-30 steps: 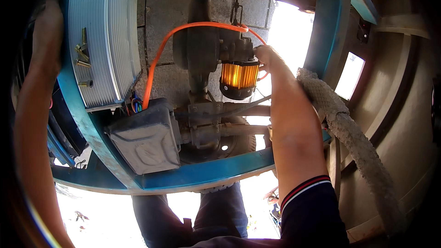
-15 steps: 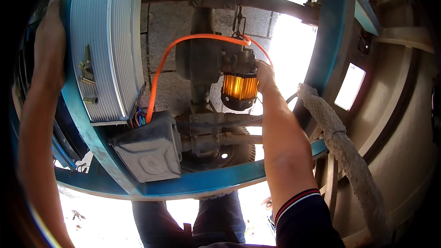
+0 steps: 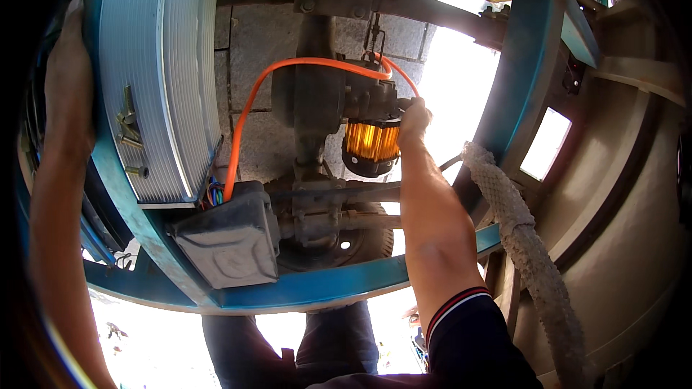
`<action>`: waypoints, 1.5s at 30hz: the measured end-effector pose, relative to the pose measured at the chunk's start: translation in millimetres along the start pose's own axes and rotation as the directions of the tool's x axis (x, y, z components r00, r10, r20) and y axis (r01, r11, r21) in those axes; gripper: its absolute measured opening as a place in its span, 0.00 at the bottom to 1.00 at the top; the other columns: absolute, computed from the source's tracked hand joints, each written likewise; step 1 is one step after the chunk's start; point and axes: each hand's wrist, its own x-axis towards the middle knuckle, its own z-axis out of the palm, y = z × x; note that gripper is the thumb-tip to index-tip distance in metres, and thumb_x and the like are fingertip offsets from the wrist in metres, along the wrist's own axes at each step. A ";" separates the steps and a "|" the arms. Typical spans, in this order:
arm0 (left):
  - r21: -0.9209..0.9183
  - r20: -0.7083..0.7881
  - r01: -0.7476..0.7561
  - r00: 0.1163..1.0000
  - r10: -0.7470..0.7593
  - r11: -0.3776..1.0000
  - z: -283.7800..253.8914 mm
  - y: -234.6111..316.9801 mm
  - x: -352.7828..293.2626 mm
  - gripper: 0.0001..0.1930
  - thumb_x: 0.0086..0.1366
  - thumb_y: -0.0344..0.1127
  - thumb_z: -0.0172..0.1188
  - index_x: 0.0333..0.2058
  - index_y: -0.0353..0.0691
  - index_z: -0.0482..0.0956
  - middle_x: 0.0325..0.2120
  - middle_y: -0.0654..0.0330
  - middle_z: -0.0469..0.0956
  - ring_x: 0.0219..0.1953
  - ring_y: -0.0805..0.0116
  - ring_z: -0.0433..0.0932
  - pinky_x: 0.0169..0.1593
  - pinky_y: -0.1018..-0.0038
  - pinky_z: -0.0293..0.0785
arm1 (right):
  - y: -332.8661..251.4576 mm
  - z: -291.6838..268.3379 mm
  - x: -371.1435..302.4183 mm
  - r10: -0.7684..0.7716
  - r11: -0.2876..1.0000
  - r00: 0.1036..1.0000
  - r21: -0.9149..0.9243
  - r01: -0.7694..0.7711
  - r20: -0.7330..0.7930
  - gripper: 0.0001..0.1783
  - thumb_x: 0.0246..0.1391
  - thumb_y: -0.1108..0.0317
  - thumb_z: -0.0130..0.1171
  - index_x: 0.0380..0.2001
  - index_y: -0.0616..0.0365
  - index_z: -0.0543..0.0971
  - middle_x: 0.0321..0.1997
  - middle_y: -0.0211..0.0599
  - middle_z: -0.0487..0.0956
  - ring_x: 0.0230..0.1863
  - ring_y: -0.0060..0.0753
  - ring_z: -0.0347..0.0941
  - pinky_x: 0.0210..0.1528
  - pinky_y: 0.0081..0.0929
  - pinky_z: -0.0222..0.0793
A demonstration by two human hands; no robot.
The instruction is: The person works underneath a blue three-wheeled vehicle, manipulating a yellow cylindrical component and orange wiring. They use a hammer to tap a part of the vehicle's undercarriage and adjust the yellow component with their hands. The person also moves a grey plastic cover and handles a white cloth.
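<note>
My right hand (image 3: pixel 414 121) is closed beside the upper end of a motor (image 3: pixel 373 139) with an amber ribbed body and black end cap. Its fingers are curled near the end of an orange cable (image 3: pixel 288 62); what they hold is too small to make out. That cable arches from the motor to coloured wires by a dark grey box (image 3: pixel 227 238). On the far left my left hand (image 3: pixel 68 86) lies along a blue metal frame (image 3: pixel 115 162), its visible fingers stretched out. Next to it is a silver finned case (image 3: pixel 162 79).
Several loose bolts (image 3: pixel 128 130) lie on the finned case. A dark axle housing (image 3: pixel 315 94) runs down the middle, with a tyre (image 3: pixel 378 234) below. A thick wrapped hose (image 3: pixel 515 227) hangs on the right, beside a blue upright (image 3: pixel 522 65) and a beige panel (image 3: pixel 627 245).
My right hand has turned slightly, with its curled fingers now standing out at the motor's right side. The whole view has shifted a little; my left hand stays along the frame.
</note>
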 end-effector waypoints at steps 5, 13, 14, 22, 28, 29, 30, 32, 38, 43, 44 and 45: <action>0.025 0.016 -0.142 0.990 0.142 0.990 -4.3 -23.3 12.6 0.46 0.70 0.75 0.36 0.74 0.47 0.57 0.65 0.46 0.67 0.65 0.47 0.70 0.66 0.50 0.62 | 9.9 -5.1 20.9 0.037 0.993 0.991 0.104 -0.050 0.129 0.23 0.58 0.63 0.47 0.40 0.77 0.79 0.39 0.55 0.82 0.41 0.47 0.79 0.47 0.38 0.74; -0.059 -0.028 -0.017 0.999 0.015 0.998 2.7 -0.1 0.0 0.47 0.69 0.76 0.35 0.74 0.46 0.56 0.65 0.44 0.68 0.65 0.44 0.70 0.65 0.47 0.62 | 14.9 -5.1 31.2 0.043 0.994 0.977 0.094 -0.064 0.208 0.21 0.56 0.64 0.52 0.42 0.75 0.78 0.38 0.50 0.81 0.38 0.41 0.78 0.42 0.36 0.74; -0.066 -0.042 -0.027 0.999 0.024 0.997 4.0 -0.9 1.1 0.47 0.69 0.76 0.35 0.74 0.46 0.56 0.65 0.44 0.67 0.65 0.44 0.70 0.65 0.47 0.62 | 17.4 -5.7 33.9 0.036 0.992 0.972 0.111 -0.063 0.232 0.20 0.55 0.65 0.53 0.42 0.75 0.79 0.37 0.49 0.81 0.37 0.40 0.78 0.41 0.35 0.74; -0.032 -0.021 -0.055 0.998 0.054 0.998 1.4 -8.0 4.8 0.47 0.68 0.77 0.36 0.74 0.46 0.56 0.65 0.44 0.68 0.66 0.44 0.69 0.65 0.46 0.62 | 17.7 -17.5 26.4 0.047 0.980 0.931 0.165 -0.113 0.362 0.15 0.54 0.76 0.60 0.42 0.77 0.80 0.39 0.47 0.81 0.38 0.39 0.79 0.42 0.33 0.78; -0.029 0.011 0.014 1.000 -0.013 0.999 -1.2 -2.9 4.9 0.48 0.68 0.78 0.35 0.73 0.47 0.58 0.65 0.44 0.68 0.66 0.43 0.68 0.66 0.45 0.61 | 18.5 -22.6 26.5 0.038 0.984 0.916 0.144 -0.103 0.398 0.15 0.58 0.76 0.60 0.45 0.77 0.80 0.41 0.48 0.81 0.40 0.40 0.80 0.44 0.33 0.80; -0.035 0.012 0.003 1.000 -0.003 0.999 -0.7 -2.1 4.7 0.48 0.68 0.78 0.35 0.73 0.47 0.58 0.65 0.44 0.68 0.66 0.43 0.68 0.66 0.45 0.61 | 20.0 -23.3 27.4 0.021 0.987 0.917 0.139 -0.083 0.398 0.15 0.59 0.76 0.59 0.46 0.77 0.80 0.41 0.49 0.81 0.40 0.40 0.80 0.44 0.33 0.80; -0.036 0.006 0.006 1.000 -0.006 0.999 -0.2 -2.9 5.8 0.48 0.68 0.78 0.36 0.73 0.46 0.59 0.65 0.44 0.68 0.66 0.43 0.68 0.67 0.45 0.61 | 20.6 -25.6 28.8 0.013 0.993 0.919 0.106 -0.059 0.395 0.15 0.60 0.76 0.59 0.47 0.77 0.80 0.42 0.49 0.81 0.41 0.40 0.80 0.45 0.33 0.80; -0.028 -0.012 0.017 1.000 -0.018 0.999 -0.5 -8.2 8.3 0.48 0.67 0.78 0.36 0.73 0.46 0.59 0.65 0.44 0.68 0.66 0.42 0.68 0.67 0.45 0.61 | 15.0 -23.6 21.2 0.001 0.999 0.917 0.035 -0.016 0.400 0.16 0.61 0.75 0.58 0.49 0.77 0.79 0.44 0.50 0.81 0.42 0.40 0.80 0.45 0.32 0.80; -0.054 0.011 -0.027 1.000 0.027 0.998 -0.6 -9.8 12.2 0.47 0.68 0.77 0.36 0.73 0.46 0.58 0.66 0.44 0.67 0.68 0.42 0.67 0.67 0.43 0.59 | 10.8 -27.1 24.6 -0.069 0.986 0.894 -0.104 0.128 0.443 0.19 0.62 0.71 0.61 0.52 0.74 0.80 0.43 0.46 0.83 0.41 0.33 0.79 0.42 0.29 0.77; -0.072 0.019 -0.022 1.000 0.023 0.997 2.2 -11.8 14.9 0.47 0.68 0.76 0.37 0.73 0.48 0.58 0.67 0.44 0.65 0.67 0.42 0.67 0.68 0.43 0.58 | -5.7 -28.0 4.8 -0.077 0.953 0.914 -0.240 0.185 0.399 0.17 0.62 0.69 0.63 0.51 0.68 0.83 0.42 0.41 0.84 0.40 0.31 0.78 0.41 0.28 0.73; -0.079 0.021 -0.020 1.000 0.022 0.997 5.2 -8.6 14.4 0.46 0.68 0.76 0.37 0.73 0.48 0.58 0.67 0.44 0.65 0.67 0.42 0.67 0.68 0.44 0.58 | -6.8 -30.3 3.9 -0.067 0.950 0.920 -0.257 0.176 0.385 0.16 0.62 0.69 0.63 0.51 0.67 0.83 0.42 0.40 0.84 0.39 0.30 0.78 0.41 0.28 0.73; -0.092 0.028 -0.014 0.999 0.016 0.996 9.9 -6.2 13.7 0.46 0.68 0.76 0.38 0.73 0.48 0.58 0.67 0.44 0.65 0.67 0.42 0.67 0.68 0.44 0.58 | -7.2 -32.8 3.4 -0.056 0.948 0.927 -0.273 0.166 0.370 0.16 0.62 0.68 0.63 0.50 0.66 0.84 0.42 0.39 0.84 0.39 0.30 0.78 0.41 0.29 0.73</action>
